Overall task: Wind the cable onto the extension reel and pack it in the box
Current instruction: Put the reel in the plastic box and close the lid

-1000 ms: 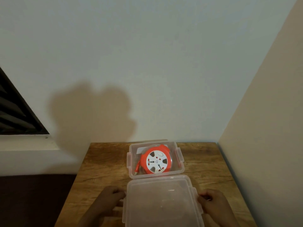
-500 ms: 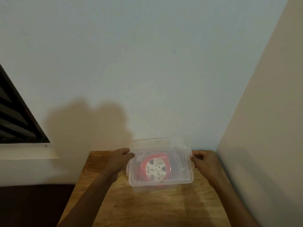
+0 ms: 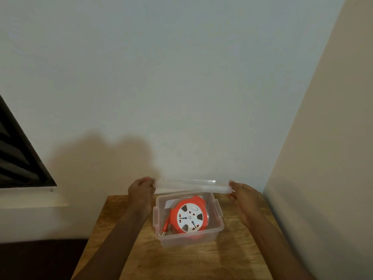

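An orange and white extension reel (image 3: pixel 189 216) lies flat inside a clear plastic box (image 3: pixel 219 226) on the wooden table (image 3: pixel 201 261). Its orange plug end (image 3: pixel 165 229) rests along the box's left wall. The clear lid (image 3: pixel 191 186) hovers above the box's far edge, seen nearly edge-on. My left hand (image 3: pixel 141 191) grips the lid's left end and my right hand (image 3: pixel 242 194) grips its right end. The box's top stands uncovered.
The table sits in a corner, with a pale wall behind it and a beige wall (image 3: pixel 323 158) close on the right. A dark louvred window (image 3: pixel 18 158) with a white sill is at the left. Dark floor lies left of the table.
A second ago the lid lay near me in front of the box. Both hands carried it over the box, and now hold it raised above the far edge.
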A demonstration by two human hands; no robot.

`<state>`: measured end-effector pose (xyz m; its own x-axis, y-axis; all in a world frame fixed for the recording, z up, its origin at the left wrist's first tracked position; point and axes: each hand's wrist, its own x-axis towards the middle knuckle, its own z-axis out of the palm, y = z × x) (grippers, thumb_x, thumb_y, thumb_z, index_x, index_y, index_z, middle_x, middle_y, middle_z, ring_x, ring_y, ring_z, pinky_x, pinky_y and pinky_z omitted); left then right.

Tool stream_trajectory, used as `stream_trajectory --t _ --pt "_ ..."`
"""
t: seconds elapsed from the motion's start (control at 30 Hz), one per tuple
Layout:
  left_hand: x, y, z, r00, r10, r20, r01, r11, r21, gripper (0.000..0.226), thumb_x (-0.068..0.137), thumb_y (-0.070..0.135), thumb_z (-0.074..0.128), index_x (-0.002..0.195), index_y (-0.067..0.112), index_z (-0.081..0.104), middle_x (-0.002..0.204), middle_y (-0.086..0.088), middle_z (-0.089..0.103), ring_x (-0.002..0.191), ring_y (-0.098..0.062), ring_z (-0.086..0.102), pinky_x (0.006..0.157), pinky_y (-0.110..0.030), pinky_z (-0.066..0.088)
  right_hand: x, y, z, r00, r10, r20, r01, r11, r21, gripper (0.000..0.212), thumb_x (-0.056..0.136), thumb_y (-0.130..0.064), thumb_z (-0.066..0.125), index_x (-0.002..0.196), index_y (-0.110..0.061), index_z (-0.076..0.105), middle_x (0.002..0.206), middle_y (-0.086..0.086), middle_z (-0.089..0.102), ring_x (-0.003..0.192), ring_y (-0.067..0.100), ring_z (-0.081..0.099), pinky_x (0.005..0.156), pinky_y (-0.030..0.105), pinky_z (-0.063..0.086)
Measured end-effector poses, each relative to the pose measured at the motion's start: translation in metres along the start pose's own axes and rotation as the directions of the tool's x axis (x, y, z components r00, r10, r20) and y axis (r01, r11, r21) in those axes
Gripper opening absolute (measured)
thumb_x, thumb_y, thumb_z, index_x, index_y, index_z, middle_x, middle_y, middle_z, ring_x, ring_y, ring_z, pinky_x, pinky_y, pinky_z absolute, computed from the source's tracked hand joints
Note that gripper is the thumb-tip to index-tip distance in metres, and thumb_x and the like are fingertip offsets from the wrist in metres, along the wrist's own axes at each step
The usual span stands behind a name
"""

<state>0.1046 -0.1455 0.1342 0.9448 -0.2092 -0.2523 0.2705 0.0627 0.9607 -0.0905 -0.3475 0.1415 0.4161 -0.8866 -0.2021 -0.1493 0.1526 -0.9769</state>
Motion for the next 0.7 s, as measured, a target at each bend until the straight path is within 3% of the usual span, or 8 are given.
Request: stream_trajectory --t 0.03,0.07,0.13,0.2,0.3,0.47,0.6,0.7 --pt "0.0 -0.004 -0.001 1.0 0.02 -0.019 -0.019 0.999 0.047 0.022 0.101 0.004 0.059 0.122 0.003 0.064 0.103 -0.003 0.065 0.097 -0.02 0.064 0.066 -0.018 0.058 0.001 0.003 -0.002 1.0 -0.015 -0.008 0.015 0.999 -0.032 0.012 0.092 -0.025 0.066 0.099 -0.016 0.069 0.096 0.003 0.072 0.083 0.02 0.069 0.055 0.021 0.057" --pt "-0.001 -0.009 -0.003 0.999 0.015 -0.034 -0.013 0.998 0.06 0.022 0.099 0.002 0.061 0.12 0.006 0.063 0.107 -0.008 0.065 0.096 -0.024 0.064 0.065 -0.023 0.058 0.003 0.007 -0.003 0.999 -0.032 -0.013 0.031 0.998 -0.051 0.013 0.09 -0.018 0.068 0.103 -0.015 0.069 0.098 0.003 0.072 0.084 0.021 0.069 0.056 0.022 0.058" --pt "-0.001 -0.019 -0.005 0.999 -0.032 -0.04 0.034 0.998 0.043 0.028 0.096 -0.001 0.063 0.122 0.008 0.059 0.114 -0.015 0.065 0.101 -0.036 0.065 0.076 -0.039 0.062 0.008 0.017 -0.001 0.999 -0.051 -0.011 0.051 0.996 -0.067 0.022 0.088 -0.008 0.068 0.108 -0.015 0.068 0.102 0.002 0.07 0.086 0.022 0.068 0.06 0.025 0.06" --pt "0.001 -0.029 -0.008 0.999 -0.043 -0.023 0.045 0.995 0.094 0.032 0.095 -0.003 0.065 0.124 0.009 0.058 0.115 -0.016 0.066 0.103 -0.04 0.066 0.08 -0.046 0.062 0.013 0.027 0.002 0.999 -0.052 0.009 0.053 0.995 -0.084 0.027 0.087 -0.004 0.067 0.112 -0.015 0.065 0.107 0.004 0.068 0.091 0.024 0.066 0.071 0.033 0.061" --pt "0.001 -0.045 -0.015 0.999 -0.035 0.012 0.033 0.987 0.158 0.033 0.09 -0.007 0.069 0.117 0.01 0.06 0.114 -0.016 0.067 0.1 -0.037 0.067 0.076 -0.044 0.063 0.022 0.047 0.006 0.995 -0.093 0.018 0.095 0.983 -0.157 0.031 0.085 0.0 0.068 0.112 -0.014 0.063 0.109 0.004 0.067 0.095 0.023 0.064 0.072 0.03 0.058" --pt "0.002 -0.072 -0.023 0.998 -0.042 0.049 0.024 0.948 0.318 0.032 0.086 -0.013 0.069 0.111 0.008 0.069 0.108 -0.013 0.072 0.091 -0.03 0.071 0.054 -0.031 0.06 0.025 0.074 0.011 0.985 -0.133 0.112 0.157 0.957 -0.244 0.03 0.081 -0.001 0.071 0.105 -0.018 0.066 0.103 -0.004 0.071 0.094 0.016 0.067 0.068 0.027 0.06" --pt "0.004 -0.085 -0.024 1.0 -0.013 0.022 0.003 0.913 0.408 0.038 0.088 -0.02 0.057 0.113 0.006 0.07 0.116 -0.017 0.069 0.106 -0.035 0.067 0.061 -0.03 0.058 0.025 0.09 0.016 0.974 -0.15 0.172 0.201 0.919 -0.339 0.038 0.08 0.003 0.064 0.111 -0.019 0.066 0.103 -0.006 0.07 0.087 0.008 0.067 0.057 0.017 0.055" --pt "0.006 -0.089 -0.022 0.999 0.035 0.02 -0.04 0.891 0.452 0.04 0.087 -0.021 0.055 0.109 0.007 0.071 0.117 -0.014 0.068 0.111 -0.034 0.064 0.069 -0.031 0.057 0.028 0.1 0.017 0.976 -0.121 0.183 0.183 0.91 -0.373 0.04 0.083 0.003 0.058 0.118 -0.015 0.064 0.105 -0.004 0.068 0.088 0.008 0.065 0.059 0.017 0.054"
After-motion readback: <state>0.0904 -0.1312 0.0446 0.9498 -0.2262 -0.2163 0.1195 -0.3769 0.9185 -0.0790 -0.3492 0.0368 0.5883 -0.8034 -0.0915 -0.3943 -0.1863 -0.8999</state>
